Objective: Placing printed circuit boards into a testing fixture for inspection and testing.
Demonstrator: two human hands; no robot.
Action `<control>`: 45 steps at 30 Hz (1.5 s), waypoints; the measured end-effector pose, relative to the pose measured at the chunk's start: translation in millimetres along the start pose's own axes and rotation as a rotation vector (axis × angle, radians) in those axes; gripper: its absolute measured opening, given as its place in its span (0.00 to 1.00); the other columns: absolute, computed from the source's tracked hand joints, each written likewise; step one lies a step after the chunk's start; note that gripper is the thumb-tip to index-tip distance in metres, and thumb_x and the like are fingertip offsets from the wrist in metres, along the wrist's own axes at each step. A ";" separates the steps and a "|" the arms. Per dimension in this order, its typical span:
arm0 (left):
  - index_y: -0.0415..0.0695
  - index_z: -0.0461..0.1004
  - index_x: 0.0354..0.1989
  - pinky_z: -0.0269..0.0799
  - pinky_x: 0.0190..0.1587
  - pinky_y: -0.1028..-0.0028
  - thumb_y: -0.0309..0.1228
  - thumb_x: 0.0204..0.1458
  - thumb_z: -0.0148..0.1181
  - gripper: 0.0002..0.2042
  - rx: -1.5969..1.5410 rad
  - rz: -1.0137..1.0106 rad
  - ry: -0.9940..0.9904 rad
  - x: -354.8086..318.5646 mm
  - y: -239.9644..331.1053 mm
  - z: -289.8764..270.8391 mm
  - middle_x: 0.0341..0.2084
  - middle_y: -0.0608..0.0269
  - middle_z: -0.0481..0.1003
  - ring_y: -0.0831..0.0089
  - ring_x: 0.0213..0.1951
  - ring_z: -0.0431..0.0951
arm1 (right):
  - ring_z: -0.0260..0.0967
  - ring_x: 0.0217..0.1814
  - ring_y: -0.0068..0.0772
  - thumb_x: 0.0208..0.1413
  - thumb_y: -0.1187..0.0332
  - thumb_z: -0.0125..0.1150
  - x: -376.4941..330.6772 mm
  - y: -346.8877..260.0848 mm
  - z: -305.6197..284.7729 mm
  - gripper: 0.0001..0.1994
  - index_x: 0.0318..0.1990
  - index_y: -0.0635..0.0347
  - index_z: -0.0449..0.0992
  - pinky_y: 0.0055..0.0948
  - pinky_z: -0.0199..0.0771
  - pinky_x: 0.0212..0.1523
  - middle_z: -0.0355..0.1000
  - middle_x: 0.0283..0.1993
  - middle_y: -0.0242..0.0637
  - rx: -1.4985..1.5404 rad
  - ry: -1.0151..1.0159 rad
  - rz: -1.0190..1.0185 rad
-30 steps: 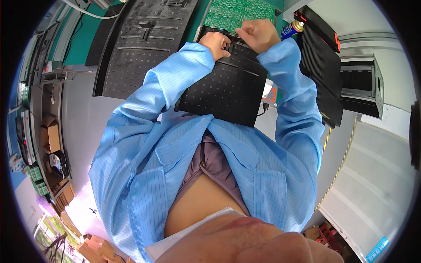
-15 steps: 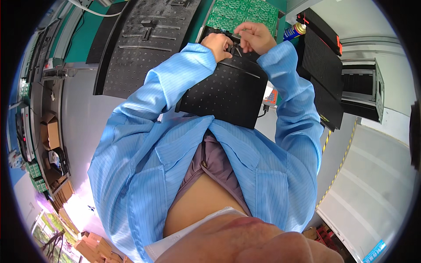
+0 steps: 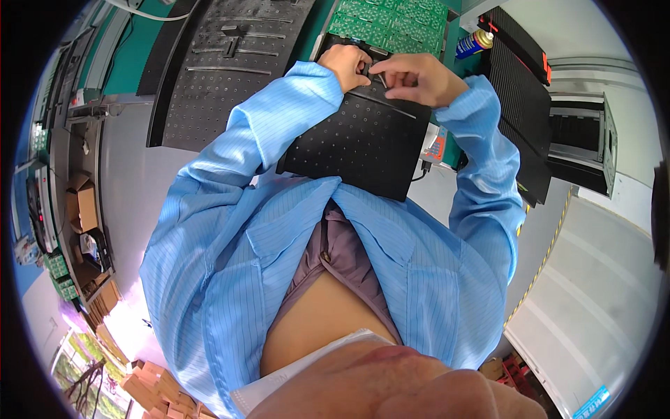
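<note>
Both of my hands are over a black perforated plate [image 3: 352, 143] in front of me. My left hand [image 3: 343, 66] rests at its far part, fingers curled and thumb bent in around a small dark piece; what is inside the grip is mostly hidden. From the right comes my right hand [image 3: 424, 78], index finger reaching toward the left fingertips and thumb held apart below it. A thin metal piece [image 3: 382, 79] shows between that finger and thumb, on the plate's raised dark fittings. Just beyond the plate lies a panel of green circuit boards [image 3: 391, 24].
Another black perforated plate [image 3: 230, 77] with slots stands to the left. A blue and yellow spray can [image 3: 474, 44] stands at the right. Black ribbed panels [image 3: 513, 91] lie further right, and a small device with orange keys [image 3: 434, 148] sits beside the plate.
My right hand has come down and nearer to me, its index finger now close to my left fingertips. My left hand has shifted only slightly.
</note>
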State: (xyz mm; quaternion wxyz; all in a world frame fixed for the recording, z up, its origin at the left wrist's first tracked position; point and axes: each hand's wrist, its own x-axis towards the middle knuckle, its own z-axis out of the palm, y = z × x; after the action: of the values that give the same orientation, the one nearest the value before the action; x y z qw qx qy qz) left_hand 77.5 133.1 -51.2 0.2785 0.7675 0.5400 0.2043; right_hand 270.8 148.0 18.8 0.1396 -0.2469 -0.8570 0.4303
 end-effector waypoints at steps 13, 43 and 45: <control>0.41 0.77 0.29 0.70 0.30 0.71 0.26 0.32 0.67 0.12 -0.022 0.029 0.070 0.6 -6.3 6.3 0.18 0.66 0.74 0.66 0.23 0.74 | 0.61 0.14 0.20 0.48 0.68 0.61 33.1 0.3 21.4 0.10 0.21 0.62 0.73 0.18 0.56 0.13 0.64 0.12 0.30 0.083 0.497 0.197; 0.36 0.72 0.40 0.71 0.32 0.73 0.23 0.35 0.66 0.19 -0.274 0.193 0.143 -16.9 -11.5 7.4 0.22 0.59 0.73 0.65 0.25 0.73 | 0.55 0.25 0.34 0.47 0.76 0.51 0.5 -28.7 92.4 0.05 0.21 0.65 0.66 0.26 0.59 0.30 0.64 0.28 0.40 -0.015 0.957 -0.404; 0.36 0.71 0.39 0.71 0.31 0.73 0.26 0.36 0.66 0.19 -0.227 0.172 0.178 -18.9 -5.6 6.9 0.22 0.58 0.73 0.65 0.24 0.73 | 0.56 0.27 0.32 0.49 0.73 0.49 -25.7 -11.2 102.0 0.06 0.22 0.64 0.65 0.27 0.59 0.31 0.64 0.31 0.41 0.104 0.967 -0.247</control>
State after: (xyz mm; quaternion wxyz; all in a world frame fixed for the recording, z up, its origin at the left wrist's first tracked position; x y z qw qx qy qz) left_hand 71.4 115.4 -60.3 0.2959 0.7535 0.4684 0.3539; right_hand 242.9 60.1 -33.1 0.5828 -0.3074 -0.6946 0.2889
